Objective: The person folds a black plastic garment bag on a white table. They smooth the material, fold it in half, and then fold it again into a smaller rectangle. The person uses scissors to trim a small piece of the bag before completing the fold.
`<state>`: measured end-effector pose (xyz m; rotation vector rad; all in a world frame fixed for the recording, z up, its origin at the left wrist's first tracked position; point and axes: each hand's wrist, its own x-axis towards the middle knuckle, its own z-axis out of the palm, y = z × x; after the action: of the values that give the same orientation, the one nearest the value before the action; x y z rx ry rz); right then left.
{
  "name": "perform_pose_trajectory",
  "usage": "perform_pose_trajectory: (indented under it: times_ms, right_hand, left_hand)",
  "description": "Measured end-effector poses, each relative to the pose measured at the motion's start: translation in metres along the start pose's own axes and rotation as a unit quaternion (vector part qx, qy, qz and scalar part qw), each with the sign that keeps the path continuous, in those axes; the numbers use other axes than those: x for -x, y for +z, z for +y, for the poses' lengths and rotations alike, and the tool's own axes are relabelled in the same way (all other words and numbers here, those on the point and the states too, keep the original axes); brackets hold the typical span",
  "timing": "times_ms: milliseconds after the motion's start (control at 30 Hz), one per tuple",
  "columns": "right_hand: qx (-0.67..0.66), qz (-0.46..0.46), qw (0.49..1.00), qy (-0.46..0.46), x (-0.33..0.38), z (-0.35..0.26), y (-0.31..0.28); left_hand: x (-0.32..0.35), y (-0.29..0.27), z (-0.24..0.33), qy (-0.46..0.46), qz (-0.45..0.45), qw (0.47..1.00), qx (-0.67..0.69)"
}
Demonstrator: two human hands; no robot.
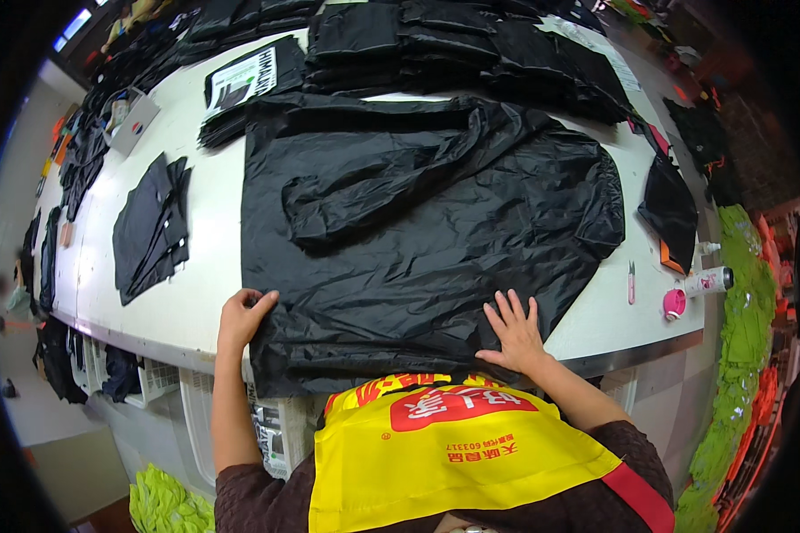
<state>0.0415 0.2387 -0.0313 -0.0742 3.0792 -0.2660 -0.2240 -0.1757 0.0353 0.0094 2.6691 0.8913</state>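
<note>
A large black jacket of thin crinkled fabric lies spread on the white table, one sleeve folded across its middle. My left hand pinches the jacket's near left edge at the table's front. My right hand lies flat, fingers spread, on the jacket's near right part. The garment's lower hem hangs over the table's front edge, above my yellow apron.
Stacks of folded black garments fill the table's far side. A smaller black piece lies at left, another at right. A pink-capped bottle and small pink scissors sit at the right. Green fabric is piled beyond the table.
</note>
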Motion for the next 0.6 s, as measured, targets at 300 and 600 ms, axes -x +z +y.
perform_pose_trajectory:
  times_ms: [300,600]
  right_hand:
    - [-0.006,-0.022,1.0,0.001,-0.004,0.004,-0.001]
    - [-0.027,-0.031,0.999,0.006,-0.008,0.003,-0.004]
  left_hand:
    - [-0.03,0.014,-0.058,-0.108,-0.145,0.982,0.058]
    - [-0.047,-0.027,-0.061,-0.156,-0.211,0.964,0.032]
